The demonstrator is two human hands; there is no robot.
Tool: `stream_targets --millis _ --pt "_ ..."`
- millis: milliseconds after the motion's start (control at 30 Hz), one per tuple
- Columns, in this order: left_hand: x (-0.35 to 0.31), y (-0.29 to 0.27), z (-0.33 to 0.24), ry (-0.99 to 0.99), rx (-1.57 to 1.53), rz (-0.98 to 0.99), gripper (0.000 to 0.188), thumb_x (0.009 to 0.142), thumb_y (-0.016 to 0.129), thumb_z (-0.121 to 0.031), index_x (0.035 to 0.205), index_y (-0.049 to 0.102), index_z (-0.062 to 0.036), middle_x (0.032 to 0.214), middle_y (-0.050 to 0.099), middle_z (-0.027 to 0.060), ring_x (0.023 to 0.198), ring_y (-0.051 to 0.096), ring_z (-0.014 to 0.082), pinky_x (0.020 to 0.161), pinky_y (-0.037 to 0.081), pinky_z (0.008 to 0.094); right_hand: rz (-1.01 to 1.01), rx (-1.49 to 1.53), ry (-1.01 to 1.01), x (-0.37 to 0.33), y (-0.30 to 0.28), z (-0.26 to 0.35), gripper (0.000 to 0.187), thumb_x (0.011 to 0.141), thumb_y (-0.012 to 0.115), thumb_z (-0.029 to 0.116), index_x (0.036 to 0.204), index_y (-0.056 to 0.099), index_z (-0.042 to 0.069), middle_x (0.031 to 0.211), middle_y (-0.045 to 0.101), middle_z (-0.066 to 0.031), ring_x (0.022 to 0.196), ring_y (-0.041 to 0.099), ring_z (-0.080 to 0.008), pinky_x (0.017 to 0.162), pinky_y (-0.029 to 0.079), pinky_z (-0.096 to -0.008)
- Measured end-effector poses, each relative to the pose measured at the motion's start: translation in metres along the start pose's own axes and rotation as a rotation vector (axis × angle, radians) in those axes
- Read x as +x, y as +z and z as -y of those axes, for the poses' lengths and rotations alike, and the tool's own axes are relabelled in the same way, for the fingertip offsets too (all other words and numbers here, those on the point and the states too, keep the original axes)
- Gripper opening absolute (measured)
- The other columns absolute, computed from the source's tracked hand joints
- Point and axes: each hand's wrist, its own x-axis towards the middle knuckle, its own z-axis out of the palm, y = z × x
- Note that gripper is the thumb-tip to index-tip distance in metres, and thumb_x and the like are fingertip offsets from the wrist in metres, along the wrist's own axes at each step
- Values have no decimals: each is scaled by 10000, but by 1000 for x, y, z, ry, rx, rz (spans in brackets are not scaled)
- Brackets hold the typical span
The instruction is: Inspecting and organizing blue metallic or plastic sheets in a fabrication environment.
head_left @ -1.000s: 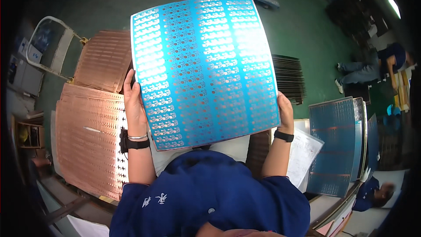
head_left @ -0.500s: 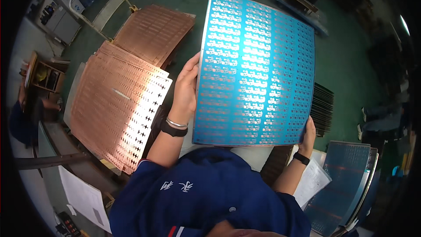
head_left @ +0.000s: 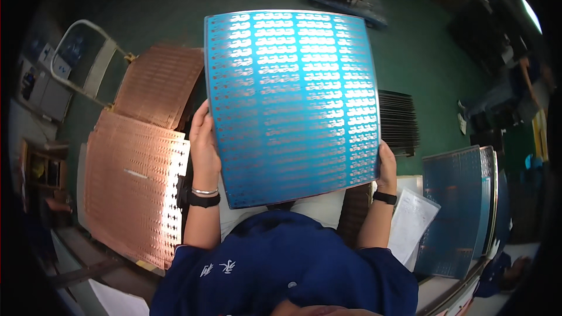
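Note:
A large blue printed circuit board panel with rows of shiny copper patterns is held up in front of me. My left hand grips its left edge, the fingers partly hidden behind it. At the lower right edge, my right hand is closed on the same panel. To the left lies a stack of copper-coloured panels with a thin light-coloured strip on top. Behind it is another copper-coloured stack.
A dark slotted rack stands beyond my right hand. More blue panels lean at the right, beside white paper sheets. A trolley handle rises at the far left. Another person shows at the lower right rim.
The view has turned, and surrounding things sit further left. The panel, still in both hands, has shifted left in view and tilted the other way; its glare has moved.

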Motion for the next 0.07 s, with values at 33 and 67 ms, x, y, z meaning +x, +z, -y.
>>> stream_targets --millis 33,67 --pt "3 -2 2 8 12 14 388 961 407 -120 1326 390 11 1329 466 152 1213 472 210 987 426 329 12 6 -1 -1 1 2 419 957 477 290 1221 506 -34 1098 612 -87 950 586 -131 843 466 -276" --pt "3 1 0 21 25 21 397 959 419 -130 1329 387 9 1345 450 158 1234 456 226 999 419 331 36 12 -1 -1 5 5 422 956 479 294 1225 505 -31 1099 612 -86 951 587 -137 849 463 -279"
